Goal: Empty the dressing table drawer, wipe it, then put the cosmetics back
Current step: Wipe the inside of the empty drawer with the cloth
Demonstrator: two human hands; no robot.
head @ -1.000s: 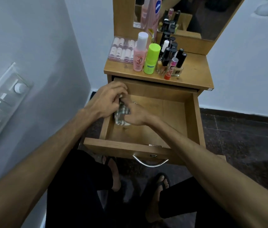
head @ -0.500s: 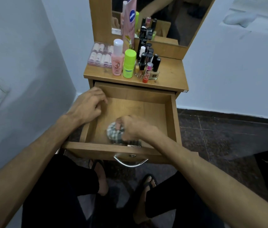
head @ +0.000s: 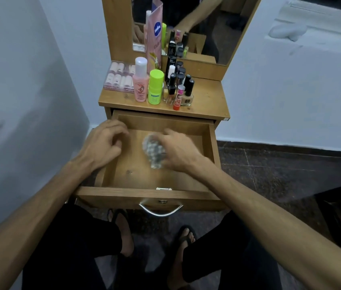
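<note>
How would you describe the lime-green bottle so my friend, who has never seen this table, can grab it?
On the dressing table top, below the mirror, bottles stand in a cluster. The lime-green bottle stands at its front, between a pink white-capped bottle and dark-capped nail polishes. It alone is bright green.

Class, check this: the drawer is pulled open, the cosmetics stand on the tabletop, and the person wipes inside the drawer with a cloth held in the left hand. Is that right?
One detail is wrong. The head view shows the right hand gripping the cloth inside the open drawer; the left hand holds nothing, by the drawer's left wall. The cosmetics do stand on the tabletop.
</note>
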